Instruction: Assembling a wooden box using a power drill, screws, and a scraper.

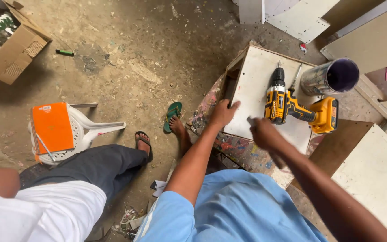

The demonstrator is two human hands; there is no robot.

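The white board (258,85) lies on the paint-stained counter (234,150), at about one o'clock from the person's chest. The drill (292,105) rests loose on it, just beside the right hand (263,132); a nudge could slide it off the edge. The left hand (222,112) presses on the board's nine o'clock edge, fingers curled over it. The right hand, blurred, seems to pinch something small; I cannot tell what.

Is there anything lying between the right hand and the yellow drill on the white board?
Nothing visible does. The right hand sits on the white board just beside the yellow drill, with only bare board between them. The screwdriver lies beyond the drill.
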